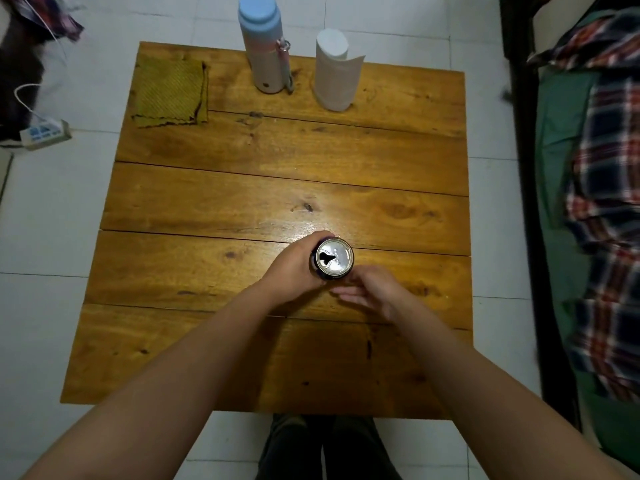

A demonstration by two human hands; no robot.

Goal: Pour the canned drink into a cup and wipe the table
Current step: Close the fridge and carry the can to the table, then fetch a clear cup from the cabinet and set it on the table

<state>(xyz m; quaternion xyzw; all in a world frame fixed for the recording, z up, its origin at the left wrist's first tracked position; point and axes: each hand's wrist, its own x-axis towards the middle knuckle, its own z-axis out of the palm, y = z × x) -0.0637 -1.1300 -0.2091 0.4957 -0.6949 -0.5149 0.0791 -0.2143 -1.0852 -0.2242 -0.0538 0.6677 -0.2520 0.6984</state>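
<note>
Left hand (294, 268) wrapping the can (334, 259) round its side, fingers curled about the wall; right hand (367, 291) hovering just beside it, fingers loosely relaxed, gripping nothing. Can standing on the table (207, 209), long axis upright, opened mouth facing up, nearer the gripping palm. Probably full: heavyish, thin-walled, dentable, perhaps slippery. Best gripping mid-wall, squeezing gently.

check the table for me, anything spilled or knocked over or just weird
Nothing looks spilled or toppled. The can stands upright, already opened, gripped by the left hand. The flask and paper roll stand upright at the far edge. One oddity: no cup shows anywhere on the table.
</note>
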